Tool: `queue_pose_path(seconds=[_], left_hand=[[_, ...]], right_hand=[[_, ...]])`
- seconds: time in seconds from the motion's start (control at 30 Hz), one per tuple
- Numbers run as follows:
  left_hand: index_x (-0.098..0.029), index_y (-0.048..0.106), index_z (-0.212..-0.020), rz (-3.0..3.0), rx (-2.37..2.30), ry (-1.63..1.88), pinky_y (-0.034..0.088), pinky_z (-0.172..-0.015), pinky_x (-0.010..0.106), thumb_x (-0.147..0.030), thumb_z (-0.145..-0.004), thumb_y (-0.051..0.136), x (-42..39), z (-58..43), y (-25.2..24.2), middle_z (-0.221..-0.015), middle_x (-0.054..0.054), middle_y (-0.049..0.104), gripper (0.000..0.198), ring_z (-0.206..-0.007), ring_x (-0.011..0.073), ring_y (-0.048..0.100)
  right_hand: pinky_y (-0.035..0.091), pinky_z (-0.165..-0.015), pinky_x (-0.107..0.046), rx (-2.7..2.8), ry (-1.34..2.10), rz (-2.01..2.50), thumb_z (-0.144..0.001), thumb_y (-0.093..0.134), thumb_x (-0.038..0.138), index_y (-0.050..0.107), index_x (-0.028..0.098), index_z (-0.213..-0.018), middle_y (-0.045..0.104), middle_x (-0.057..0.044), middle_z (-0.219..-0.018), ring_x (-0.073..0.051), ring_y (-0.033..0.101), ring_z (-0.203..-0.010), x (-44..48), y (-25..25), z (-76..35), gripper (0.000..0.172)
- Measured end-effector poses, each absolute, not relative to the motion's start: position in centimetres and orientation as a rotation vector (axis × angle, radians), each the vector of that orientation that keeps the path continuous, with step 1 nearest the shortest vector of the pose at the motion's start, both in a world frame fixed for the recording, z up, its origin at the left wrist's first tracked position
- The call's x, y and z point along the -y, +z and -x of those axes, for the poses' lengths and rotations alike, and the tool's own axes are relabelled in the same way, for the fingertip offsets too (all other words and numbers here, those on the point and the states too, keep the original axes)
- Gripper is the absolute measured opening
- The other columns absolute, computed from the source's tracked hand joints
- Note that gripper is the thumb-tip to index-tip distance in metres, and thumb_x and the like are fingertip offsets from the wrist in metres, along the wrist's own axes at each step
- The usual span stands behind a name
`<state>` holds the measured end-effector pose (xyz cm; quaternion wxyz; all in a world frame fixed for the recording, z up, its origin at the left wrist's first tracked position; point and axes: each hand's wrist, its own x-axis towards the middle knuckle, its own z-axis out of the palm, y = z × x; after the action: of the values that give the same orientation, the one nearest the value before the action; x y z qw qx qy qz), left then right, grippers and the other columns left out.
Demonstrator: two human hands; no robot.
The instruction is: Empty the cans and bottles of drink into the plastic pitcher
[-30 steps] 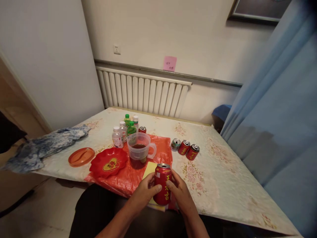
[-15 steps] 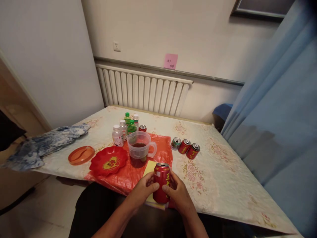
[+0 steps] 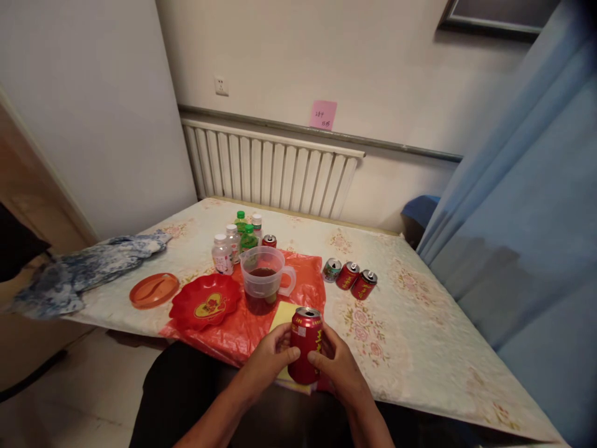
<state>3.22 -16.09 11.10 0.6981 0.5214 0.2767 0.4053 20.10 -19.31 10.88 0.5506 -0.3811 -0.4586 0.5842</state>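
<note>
A red drink can [image 3: 305, 339] with yellow characters stands upright at the near edge of the table, above a yellow sheet [image 3: 281, 316]. My left hand [image 3: 272, 356] wraps its left side with the thumb across the front. Against the can's right side my right hand [image 3: 336, 365] curls its fingers. Just beyond stands a clear plastic jug [image 3: 263, 279] holding dark liquid, on an orange-red plastic bag [image 3: 242, 330].
A red heart-patterned dish [image 3: 205, 301] and an orange lid [image 3: 154, 290] lie left of the jug. Several small bottles [image 3: 232, 243] and a can [image 3: 269, 240] stand behind it. Three cans [image 3: 351, 275] lie to the right. A blue cloth [image 3: 88, 267] drapes over the table's left edge.
The can has been turned a little in both hands, so less of its yellow lettering faces me. My fingers have shifted slightly round it.
</note>
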Motion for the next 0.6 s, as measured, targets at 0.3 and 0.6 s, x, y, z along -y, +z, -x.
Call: queue_pose_path(seconds=[0.3,0.6], left_hand=[[-0.018,0.053,-0.129,-1.266,-0.673,0.868,0.042,-0.100,0.042,-0.024,-0.061,0.081,16.4,-2.4,11.2,-0.128,0.010,0.059,0.074,-0.115,0.0301,0.056],[-0.021,0.053,-0.125,-1.560,-0.812,0.949,0.036,-0.107,0.039,-0.006,-0.061,0.070,16.7,-2.5,11.3,-0.125,0.006,0.058,0.067,-0.119,0.0269,0.052]], right_hand=[[0.035,-0.111,-0.048,1.210,1.344,0.923,-0.060,0.084,0.026,0.053,0.021,-0.134,0.056,-0.009,-0.139,-0.031,0.048,-0.131,19.5,10.6,-21.0,0.080],[0.030,-0.114,-0.043,1.455,1.083,1.220,-0.060,0.068,0.003,0.053,0.025,-0.134,0.056,-0.004,-0.138,-0.026,0.047,-0.131,20.1,12.0,-20.6,0.079]])
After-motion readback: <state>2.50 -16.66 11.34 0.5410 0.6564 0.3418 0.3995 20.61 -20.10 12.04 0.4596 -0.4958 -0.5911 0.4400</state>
